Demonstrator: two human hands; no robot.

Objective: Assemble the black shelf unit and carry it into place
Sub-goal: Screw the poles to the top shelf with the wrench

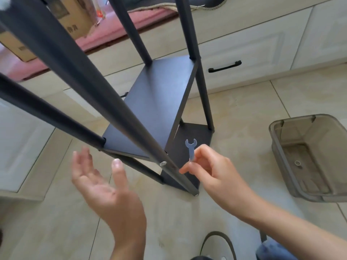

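Far left, on pink bedding (pixel 105 37): brown cardboard box (pixel 56 25), contents hidden. Lower left: left hand (pixel 105 186), palm up, fingers spread and relaxed, holding nothing, just beside the front post. Centre, upright on glossy beige floor tiles (pixel 244 102): black shelf unit (pixel 159 98), matte flat boards on smooth round posts, silver bolt (pixel 163 163) jutting from the near post. Right of the post: right hand (pixel 210 169), fingers curled, pinching a small flat blue wrench (pixel 191 149), forked end up. Far right: translucent grey plastic bin (pixel 281 147), rectangular, a small ring (pixel 297 163) on its bottom.
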